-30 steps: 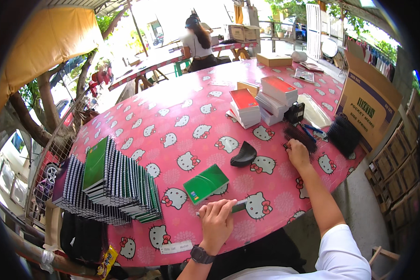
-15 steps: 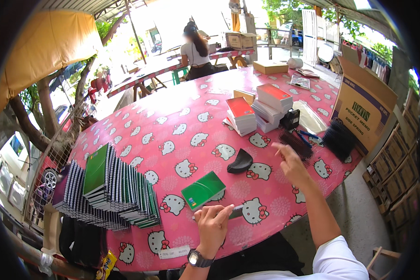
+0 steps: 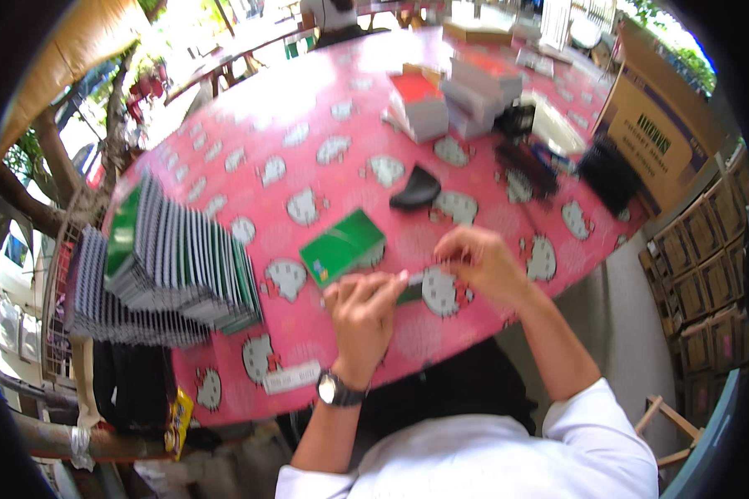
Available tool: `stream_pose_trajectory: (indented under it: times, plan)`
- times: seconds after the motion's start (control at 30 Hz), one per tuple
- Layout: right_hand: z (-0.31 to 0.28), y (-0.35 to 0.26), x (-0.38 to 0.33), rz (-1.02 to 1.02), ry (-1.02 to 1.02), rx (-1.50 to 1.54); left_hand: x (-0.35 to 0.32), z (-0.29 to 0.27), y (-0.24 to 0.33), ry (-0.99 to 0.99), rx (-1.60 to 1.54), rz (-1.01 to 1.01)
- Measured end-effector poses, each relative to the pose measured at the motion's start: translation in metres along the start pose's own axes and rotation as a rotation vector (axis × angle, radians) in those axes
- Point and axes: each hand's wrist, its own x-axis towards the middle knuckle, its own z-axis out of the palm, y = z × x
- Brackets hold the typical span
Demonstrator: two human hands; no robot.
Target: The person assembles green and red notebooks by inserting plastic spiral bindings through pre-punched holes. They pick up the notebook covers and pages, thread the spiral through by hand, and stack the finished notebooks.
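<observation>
A: Nearest first: anything by the table's edge?

B: On the left, a white paper strip (image 3: 291, 378) flat on the pink cartoon-cat tablecloth (image 3: 358, 200). Just right of that, a black wristwatch (image 3: 339, 388) on the left wrist.

A: And the left hand (image 3: 362, 312), holding what?

B: Curled tightly over a slim dark green item (image 3: 409, 293), with only one end showing to the right of the fingers. Placed at the near middle of the table.

A: And the right hand (image 3: 478, 266)?

B: Just to the right, fingers bent, thumb and fingertips close together. Too blurred to tell whether pinching anything.

A: Beyond the hands?

B: Just past the left hand, a small green notebook (image 3: 344, 245), lying flat. Well to the left, stacked spiral-bound notebooks (image 3: 187, 258). Farther out, a curved black object (image 3: 416, 189), unclear in kind. Off to the right, a dark bunch of binding coils (image 3: 609, 175).

A: Farther yet?

B: Red-topped white pads (image 3: 419, 104), then an open cardboard box (image 3: 666, 125) on the right. Farthest, a co-worker (image 3: 331, 18) in a white top, partly cut off.
</observation>
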Motion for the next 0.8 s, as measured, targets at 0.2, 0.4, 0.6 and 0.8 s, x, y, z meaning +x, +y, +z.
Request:
stream_pose_trajectory:
  times: [0.2,0.4,0.6,0.8]
  plan:
    - [0.007,-0.011,-0.001,-0.008,-0.039,-0.042,-0.002,0.0,0.002,0.049,-0.008,-0.049]
    - [0.009,-0.014,0.002,-0.069,-0.117,-0.017,-0.002,-0.001,0.004,0.036,-0.017,-0.058]
    - [0.002,-0.003,0.009,-0.361,-0.129,-0.161,0.002,0.0,0.004,0.001,-0.052,-0.033]
    - [0.006,-0.016,0.006,-0.308,-0.231,-0.157,0.001,-0.014,0.008,0.022,-0.022,-0.053]
